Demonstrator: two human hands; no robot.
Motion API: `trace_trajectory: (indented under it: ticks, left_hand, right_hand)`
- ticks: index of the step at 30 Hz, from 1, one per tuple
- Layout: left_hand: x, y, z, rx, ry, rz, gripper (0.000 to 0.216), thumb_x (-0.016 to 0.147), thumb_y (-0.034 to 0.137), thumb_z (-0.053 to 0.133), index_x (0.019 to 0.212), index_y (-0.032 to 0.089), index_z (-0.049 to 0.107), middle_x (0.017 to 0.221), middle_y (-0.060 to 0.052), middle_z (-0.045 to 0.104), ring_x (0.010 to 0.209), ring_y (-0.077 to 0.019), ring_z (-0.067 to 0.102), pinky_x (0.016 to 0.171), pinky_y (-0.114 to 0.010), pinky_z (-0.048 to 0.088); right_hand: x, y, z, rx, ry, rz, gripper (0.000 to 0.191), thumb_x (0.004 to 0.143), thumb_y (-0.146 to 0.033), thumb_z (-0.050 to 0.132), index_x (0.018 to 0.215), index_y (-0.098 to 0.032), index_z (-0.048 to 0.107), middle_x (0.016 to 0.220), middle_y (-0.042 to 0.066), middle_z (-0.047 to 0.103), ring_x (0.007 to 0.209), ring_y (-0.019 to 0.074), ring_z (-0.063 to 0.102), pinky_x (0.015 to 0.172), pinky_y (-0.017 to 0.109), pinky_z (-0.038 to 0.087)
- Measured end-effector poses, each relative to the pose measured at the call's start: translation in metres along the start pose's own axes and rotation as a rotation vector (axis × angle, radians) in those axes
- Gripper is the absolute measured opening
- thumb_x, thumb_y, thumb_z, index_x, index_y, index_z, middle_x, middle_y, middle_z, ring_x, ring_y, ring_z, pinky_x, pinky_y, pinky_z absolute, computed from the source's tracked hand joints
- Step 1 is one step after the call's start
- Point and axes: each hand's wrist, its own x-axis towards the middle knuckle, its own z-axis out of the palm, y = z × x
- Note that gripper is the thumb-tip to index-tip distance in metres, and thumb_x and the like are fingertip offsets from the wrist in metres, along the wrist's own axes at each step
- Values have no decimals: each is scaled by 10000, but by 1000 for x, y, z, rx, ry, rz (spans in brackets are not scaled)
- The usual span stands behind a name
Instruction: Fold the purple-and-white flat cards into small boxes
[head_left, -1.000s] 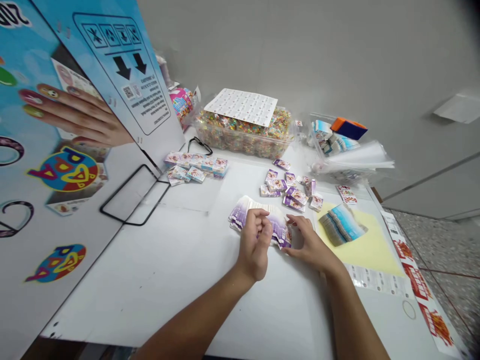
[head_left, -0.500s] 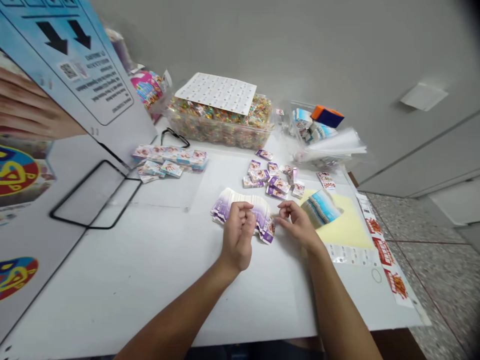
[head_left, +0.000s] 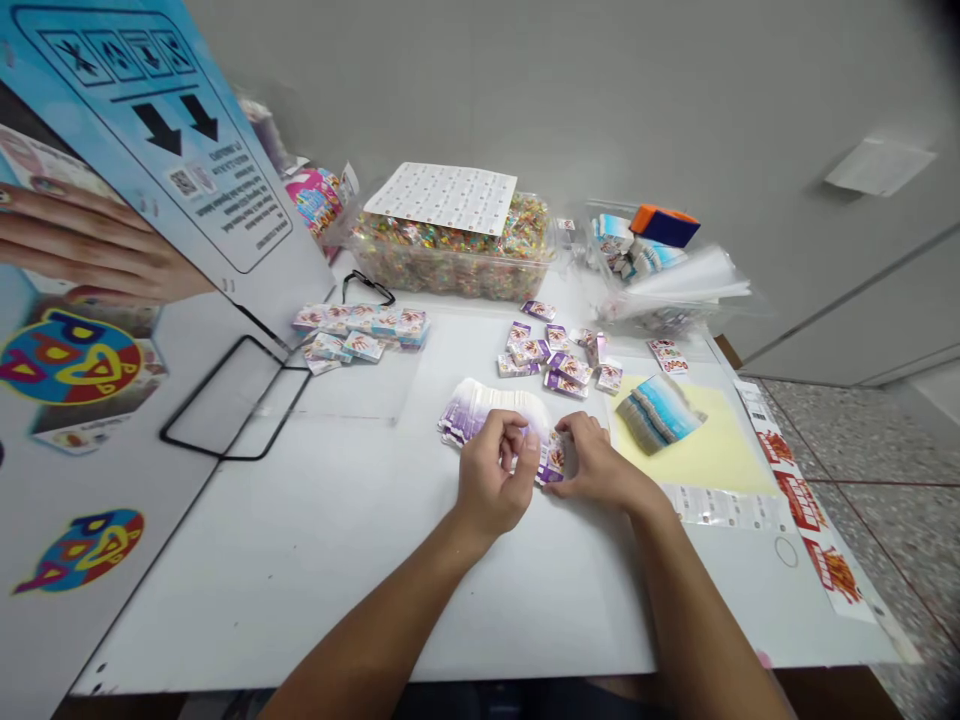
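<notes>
Touching the purple cards (head_left: 469, 411), the right hand (head_left: 598, 467) forms a moderately wide grip.

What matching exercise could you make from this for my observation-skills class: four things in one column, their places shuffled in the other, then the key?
Things
1. Purple-and-white card stack
2. Blue-and-grey card stack
3. Printed white sheet
4. Orange-and-blue object

Places
A. On top of the clear tub of colourful pieces
B. Next to blue-and-white boxes at the back right
C. At the left hand and right hand
D. On the yellow sheet

Pairs: 1-C, 2-D, 3-A, 4-B
</notes>
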Motion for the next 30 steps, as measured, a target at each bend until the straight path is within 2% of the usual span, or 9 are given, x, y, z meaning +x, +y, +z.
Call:
trace_trajectory:
  ticks: [6,10,12,16,18,20,23,26,30]
  left_hand:
    - [2,0,-3,-22,15,-18,166,946,355,539,963,191,550,695,36,472,579,-118,436,545,-248,340]
    - [8,1,-7,-70,12,-94,220,945,411,539,951,192,555,696,35,485,578,-115,443,559,-248,347]
    - [13,1,-6,-134,-70,-207,268,925,456,560,924,188,567,702,29,513,584,-114,457,571,-247,353]
    - [16,2,-1,-436,-343,-579,412,885,582,548,876,172,578,679,15,555,523,-102,444,500,-236,294]
    - [14,3,3,-528,-378,-643,426,848,593,612,869,169,583,706,15,556,571,-106,476,523,-233,320]
    - [12,4,4,-560,-396,-647,413,807,558,702,873,164,597,770,4,573,684,-125,536,625,-247,399]
    - [10,4,2,-606,-459,-656,399,808,534,724,843,149,626,814,-23,599,779,-155,577,743,-288,437]
    - [11,3,-3,-628,-497,-659,421,831,564,686,802,147,634,752,-22,586,695,-142,550,677,-278,424]
    - [9,1,-4,-497,-470,-698,481,759,605,744,909,158,649,768,-24,601,720,-162,576,662,-277,447]
  right_hand:
    - [-1,3,-4,48,15,-65,559,655,-328,808,1079,-253,451,1107,62,532,1053,298,537,948,457,429]
    - [-4,6,-13,187,95,-127,641,685,-356,805,1178,-271,404,1275,86,477,1254,315,473,1064,455,385]
    - [-5,3,-15,255,162,-167,626,709,-386,800,1172,-276,393,1365,99,431,1354,321,398,1106,451,355]
    - [-7,-14,-7,307,305,-228,617,695,-325,795,1146,-276,376,1379,115,422,1317,317,431,1078,453,392]
    - [-8,-23,1,335,303,-260,613,685,-270,778,1140,-279,367,1363,111,430,1329,312,424,1091,456,386]
    - [-10,-29,6,367,278,-265,618,683,-239,764,1146,-283,358,1361,106,421,1347,307,407,1081,447,402]
    - [-12,-34,9,387,250,-226,546,730,-246,741,1136,-284,377,1341,102,423,1272,294,468,985,417,478]
    - [-13,-35,8,449,227,-195,390,788,-300,718,1047,-281,426,1297,87,455,1118,265,550,867,381,525]
    - [-14,-35,7,575,200,-199,320,777,-269,702,950,-278,432,1276,59,480,960,218,581,757,334,523]
